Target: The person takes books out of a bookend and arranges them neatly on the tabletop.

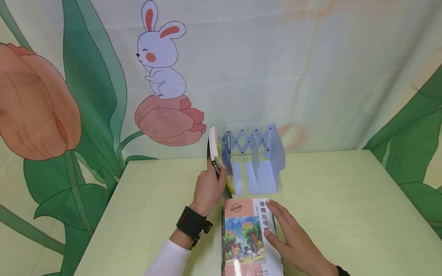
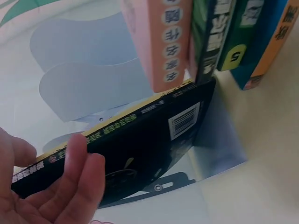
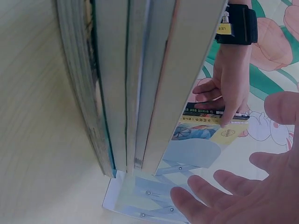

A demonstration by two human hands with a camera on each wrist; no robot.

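Observation:
My left hand [image 1: 208,188] pinches two upright books, a black one [image 2: 154,140] and one with a yellow spine [image 1: 228,184]. Its thumb is on the yellow book's side and its fingers are on the black one's. The pair stands at the left end of a pale blue expandable book rack [image 1: 264,182], leaning slightly. In front of the rack lies a stack of books, topped by a pink-and-white picture-cover book [image 1: 253,237]. My right hand [image 1: 293,239] is over that cover's right edge, fingers extended and holding nothing.
Crisscross struts [image 1: 242,142] join the rack's upright dividers, and a tall end plate [image 1: 276,153] closes its right side. The rack stands near the back of the pale yellow-green table [image 1: 345,214]. Behind hangs a cloth backdrop [image 1: 228,76] printed with a rabbit and tulips.

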